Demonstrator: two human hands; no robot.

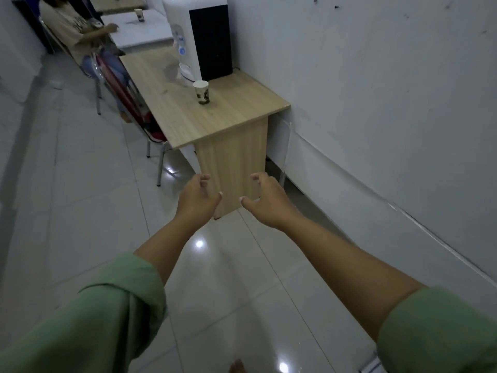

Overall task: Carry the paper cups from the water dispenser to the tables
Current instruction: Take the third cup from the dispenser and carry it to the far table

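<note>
Both hands, left (197,197) and right (265,201), loosely spread, empty. 1 paper cup (201,92) upright on table (242,109) beside dispenser (197,36). Close in, grip mid-wall gently.

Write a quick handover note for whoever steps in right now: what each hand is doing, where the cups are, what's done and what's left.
Left hand: empty, fingers loosely curled, held out over the floor short of the wooden table.
Right hand: the same, empty.
One paper cup stands upright on the wooden table just in front of the water dispenser, untouched.
Done: another cup already sits on the white table farther back, where a seated person is.
Left: step up, take the cup by the dispenser and carry it to a table.
</note>
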